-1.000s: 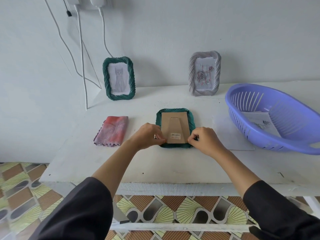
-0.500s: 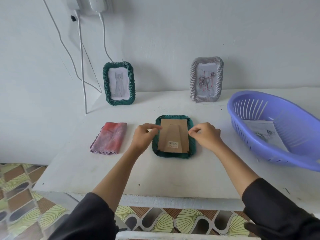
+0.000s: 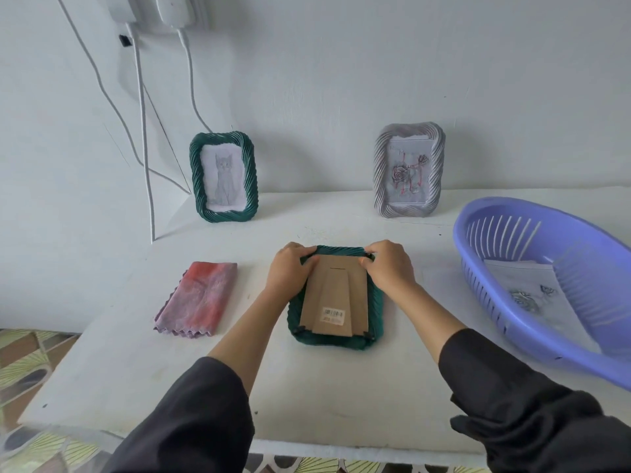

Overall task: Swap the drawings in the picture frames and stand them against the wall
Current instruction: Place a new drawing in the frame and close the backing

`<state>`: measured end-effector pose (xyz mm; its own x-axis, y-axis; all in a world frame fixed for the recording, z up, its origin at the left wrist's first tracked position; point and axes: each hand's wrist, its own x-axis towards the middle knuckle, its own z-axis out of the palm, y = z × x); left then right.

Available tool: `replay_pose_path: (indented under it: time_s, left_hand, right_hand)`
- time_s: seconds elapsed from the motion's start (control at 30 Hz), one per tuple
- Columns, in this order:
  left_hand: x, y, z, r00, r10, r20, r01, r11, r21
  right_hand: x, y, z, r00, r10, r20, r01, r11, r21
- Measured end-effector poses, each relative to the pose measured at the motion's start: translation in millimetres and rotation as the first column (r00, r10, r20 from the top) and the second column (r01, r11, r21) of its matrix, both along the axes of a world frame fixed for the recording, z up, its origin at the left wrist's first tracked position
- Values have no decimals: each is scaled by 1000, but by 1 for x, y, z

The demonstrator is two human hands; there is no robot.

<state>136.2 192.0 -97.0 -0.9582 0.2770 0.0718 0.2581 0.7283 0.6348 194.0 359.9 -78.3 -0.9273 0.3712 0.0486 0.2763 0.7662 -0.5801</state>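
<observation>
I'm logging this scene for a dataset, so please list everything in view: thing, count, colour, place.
Face-down frame: 1, dark green with brown cardboard back, table centre.
Cat frame: 1, dark green, standing at the wall, back left.
Rose frame: 1, silver-grey, standing at the wall, back right.
Cloth: 1, red and purple, folded, left of the face-down frame.
Basket: 1, lilac, right side of the table.
Drawing sheets: count unclear, white, inside the basket.
Cables: several, white, hanging down the wall at left.
Table: 1, white.
Hands: left and right, at the top corners of the face-down frame; dark sleeves.
</observation>
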Motion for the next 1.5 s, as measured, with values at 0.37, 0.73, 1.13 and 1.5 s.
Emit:
replay_pose_path:
  time_s: [0.37, 0.73, 1.13, 1.5]
  left_hand:
    - [-10, -8, 4, 999, -38, 28, 36, 998, 52]
    - [-13, -11, 7, 987, -159, 10, 159, 987, 6]
    - [0, -12, 6, 996, -67, 63, 58, 988, 140]
    - [20, -25, 12, 967, 35, 252, -92, 971, 220]
  right_hand:
    - [-5, 2, -11, 997, 30, -65, -31, 999, -13]
    - [-3, -5, -10, 996, -1, -84, 0, 1000, -16]
    - [3, -10, -13, 995, -57, -86, 61, 997, 47]
    - [44, 7, 0, 994, -103, 28, 106, 937, -334]
